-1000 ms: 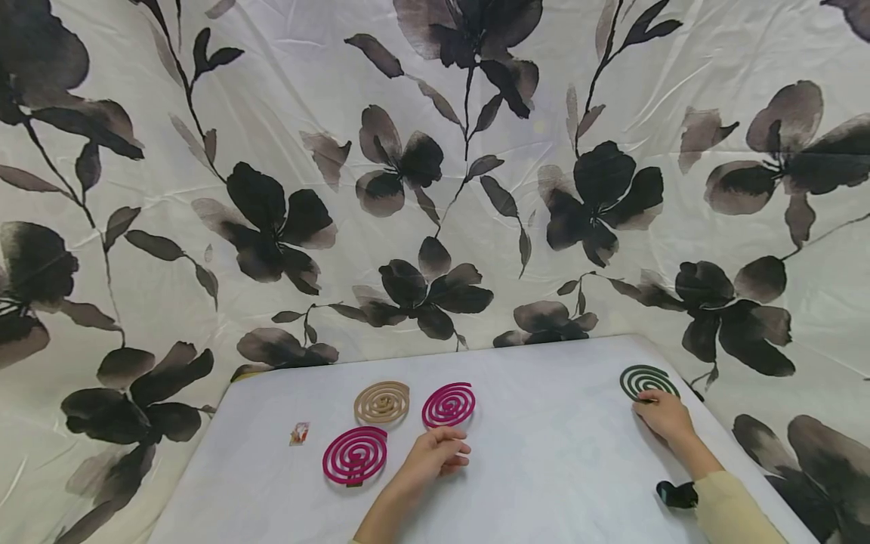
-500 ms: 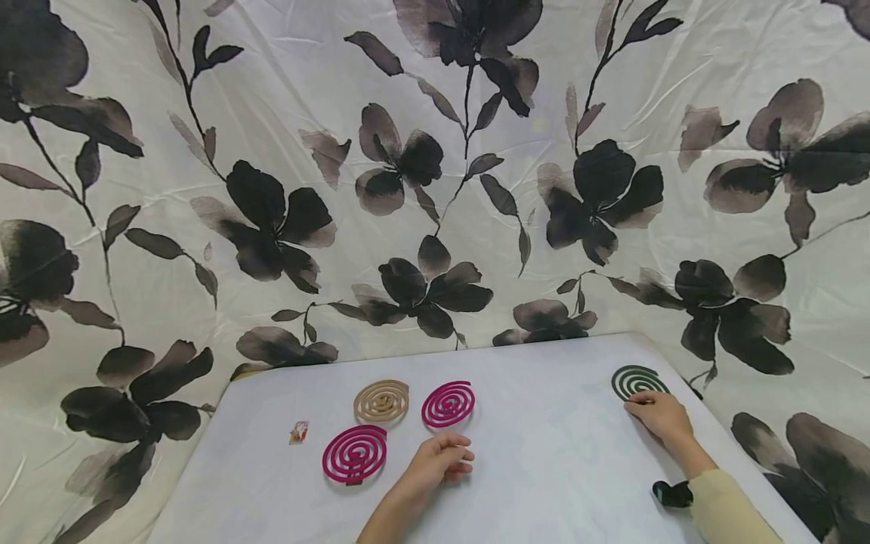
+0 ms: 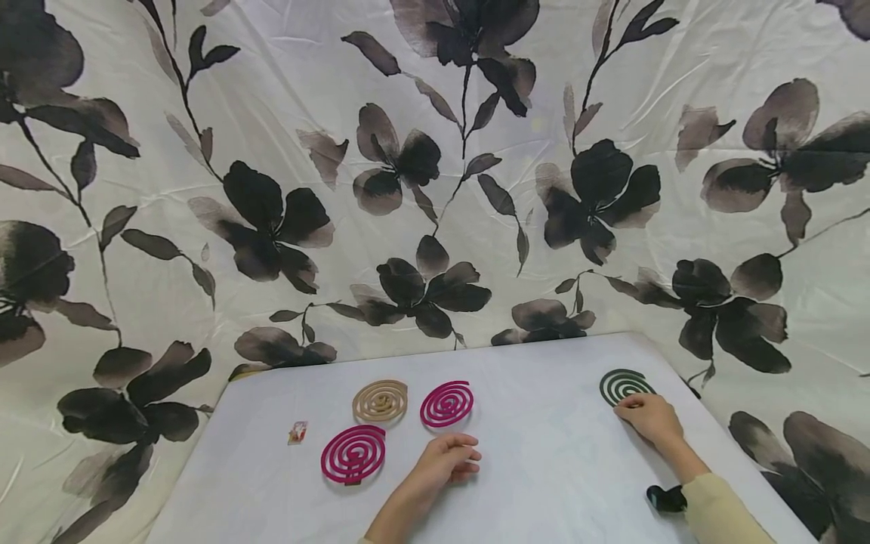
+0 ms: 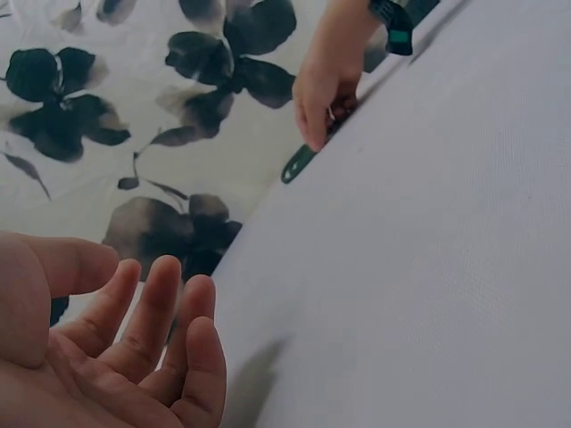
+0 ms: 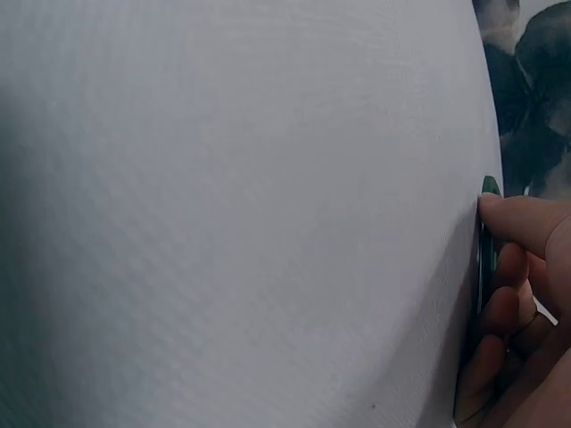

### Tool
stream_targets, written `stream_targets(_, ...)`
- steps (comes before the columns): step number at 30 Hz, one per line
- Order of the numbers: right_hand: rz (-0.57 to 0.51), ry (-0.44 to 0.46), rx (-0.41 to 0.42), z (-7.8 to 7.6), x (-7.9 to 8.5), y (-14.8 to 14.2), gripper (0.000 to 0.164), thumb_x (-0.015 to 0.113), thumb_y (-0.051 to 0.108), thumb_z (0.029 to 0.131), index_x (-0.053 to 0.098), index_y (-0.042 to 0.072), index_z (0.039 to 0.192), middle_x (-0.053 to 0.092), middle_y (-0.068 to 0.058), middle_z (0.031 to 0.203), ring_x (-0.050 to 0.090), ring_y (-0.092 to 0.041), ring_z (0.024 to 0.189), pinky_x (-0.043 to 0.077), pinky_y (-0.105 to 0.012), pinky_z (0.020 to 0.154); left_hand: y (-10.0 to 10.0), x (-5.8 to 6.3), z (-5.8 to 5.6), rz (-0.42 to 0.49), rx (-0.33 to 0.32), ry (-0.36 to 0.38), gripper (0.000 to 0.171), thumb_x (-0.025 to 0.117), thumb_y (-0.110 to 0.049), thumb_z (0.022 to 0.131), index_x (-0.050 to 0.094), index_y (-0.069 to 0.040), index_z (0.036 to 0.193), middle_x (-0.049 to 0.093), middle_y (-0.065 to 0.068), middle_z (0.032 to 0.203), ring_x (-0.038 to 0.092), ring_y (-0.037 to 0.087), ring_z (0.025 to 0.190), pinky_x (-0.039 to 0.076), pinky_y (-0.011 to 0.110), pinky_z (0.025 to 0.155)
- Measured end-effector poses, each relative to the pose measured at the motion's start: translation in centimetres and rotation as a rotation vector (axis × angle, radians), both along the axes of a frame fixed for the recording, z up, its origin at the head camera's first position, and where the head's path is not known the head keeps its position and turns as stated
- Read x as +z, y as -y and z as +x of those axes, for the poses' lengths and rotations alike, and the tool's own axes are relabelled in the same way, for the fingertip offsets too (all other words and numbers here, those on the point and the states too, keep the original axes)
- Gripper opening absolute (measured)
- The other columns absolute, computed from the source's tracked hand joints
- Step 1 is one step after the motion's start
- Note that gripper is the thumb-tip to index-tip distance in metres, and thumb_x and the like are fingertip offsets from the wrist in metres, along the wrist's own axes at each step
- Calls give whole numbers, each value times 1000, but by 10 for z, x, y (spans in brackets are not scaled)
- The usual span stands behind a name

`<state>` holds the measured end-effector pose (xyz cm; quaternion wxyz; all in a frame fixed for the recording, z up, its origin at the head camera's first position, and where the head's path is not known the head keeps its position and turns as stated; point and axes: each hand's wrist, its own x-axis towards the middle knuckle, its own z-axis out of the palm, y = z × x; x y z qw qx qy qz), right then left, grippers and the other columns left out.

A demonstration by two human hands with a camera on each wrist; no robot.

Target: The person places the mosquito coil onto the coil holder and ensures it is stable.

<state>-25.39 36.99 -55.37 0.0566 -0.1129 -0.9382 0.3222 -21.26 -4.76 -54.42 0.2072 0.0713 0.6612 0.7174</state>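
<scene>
At the right of the head view, my right hand point(image 3: 654, 423) pinches the near edge of a dark green mosquito coil point(image 3: 620, 387), partly covering it. In the right wrist view the thumb and fingertips of that hand point(image 5: 531, 294) grip the coil point(image 5: 486, 254), seen edge-on close over the table. My left hand point(image 3: 438, 467) holds nothing; its fingers are loosely bent, also in the left wrist view. Nearest to it lie two magenta coils, one beyond the fingers point(image 3: 447, 404) and one to the left point(image 3: 353, 455). A tan coil point(image 3: 381, 401) lies between and behind them.
A small red and white picture card point(image 3: 297, 433) lies left of the coils. All rest on a white table point(image 3: 537, 453), whose far edge meets a hanging floral cloth point(image 3: 435, 189). A black wrist-worn device point(image 3: 666, 499) shows at the right sleeve.
My right hand has slid leftward and slightly nearer with the green coil. My left hand has shifted a little to the right. The other coils have stayed in place.
</scene>
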Motion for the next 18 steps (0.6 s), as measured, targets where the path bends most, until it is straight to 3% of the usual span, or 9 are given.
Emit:
stream_targets(10, 10, -29, 39, 2, -3, 7, 19, 73, 25, 85, 74, 7, 90, 69, -11, 90, 61, -28, 81, 48, -41, 64, -16, -1, -2, 8, -3, 21, 32, 58, -14, 96, 57, 8, 118, 67, 6, 93, 67, 16, 78, 55, 26, 68)
stream_targets(18, 27, -33, 63, 4, -3, 19, 16, 75, 22, 83, 73, 7, 87, 68, -9, 87, 61, -28, 80, 48, -46, 68, -22, -4, -1, 7, -5, 45, 29, 58, -14, 95, 58, 6, 117, 67, 5, 91, 67, 15, 78, 53, 23, 65)
